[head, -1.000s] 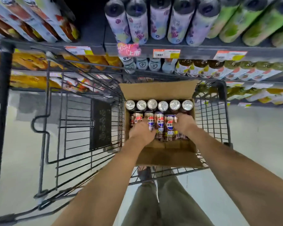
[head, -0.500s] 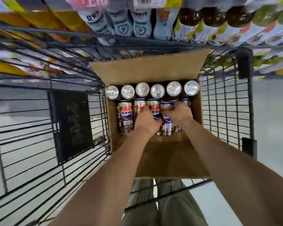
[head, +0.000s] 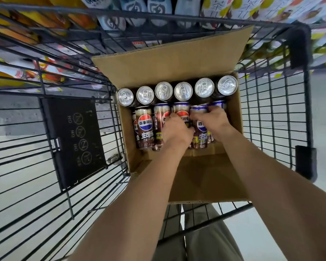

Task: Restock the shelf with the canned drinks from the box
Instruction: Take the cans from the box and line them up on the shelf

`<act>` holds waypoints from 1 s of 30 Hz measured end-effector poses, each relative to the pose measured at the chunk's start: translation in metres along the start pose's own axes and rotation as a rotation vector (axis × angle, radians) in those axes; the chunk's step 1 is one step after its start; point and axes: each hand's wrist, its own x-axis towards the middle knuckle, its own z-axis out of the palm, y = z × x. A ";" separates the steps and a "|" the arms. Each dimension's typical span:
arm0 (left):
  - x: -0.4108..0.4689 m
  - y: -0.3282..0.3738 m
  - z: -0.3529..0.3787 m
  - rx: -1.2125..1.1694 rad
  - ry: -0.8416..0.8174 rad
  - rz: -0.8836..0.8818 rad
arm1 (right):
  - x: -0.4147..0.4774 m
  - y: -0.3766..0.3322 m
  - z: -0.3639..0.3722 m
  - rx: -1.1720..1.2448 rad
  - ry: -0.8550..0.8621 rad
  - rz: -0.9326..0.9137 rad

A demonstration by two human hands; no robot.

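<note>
An open cardboard box (head: 177, 61) sits in a black wire cart. Along its far wall stands a row of upright cans (head: 183, 91) showing silver tops. In front of them lie several brown Pepsi cans (head: 145, 127) on their sides. My left hand (head: 175, 132) reaches into the box, its fingers curled over a lying can in the middle of the row. My right hand (head: 213, 119) grips another lying can (head: 200, 127) just to the right, fingers wrapped over its far end. Both hands hide much of the cans under them.
The wire cart (head: 271, 117) surrounds the box, with a black sign panel (head: 73, 136) on its left side. Shelves of bottled drinks (head: 158, 6) run across the top. Orange packs (head: 26, 16) fill the left shelves. My trouser legs (head: 205, 238) show below the cart.
The view has moved closer to the box and tilted down. Both hands have slid further over the lying cans and closed round them.
</note>
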 end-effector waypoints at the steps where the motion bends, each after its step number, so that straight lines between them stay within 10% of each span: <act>1: 0.000 0.002 0.002 -0.025 -0.009 -0.008 | 0.001 0.002 -0.003 0.036 -0.008 0.004; 30: -0.104 -0.012 -0.107 -0.416 0.241 0.283 | -0.143 -0.066 -0.066 0.261 -0.149 -0.371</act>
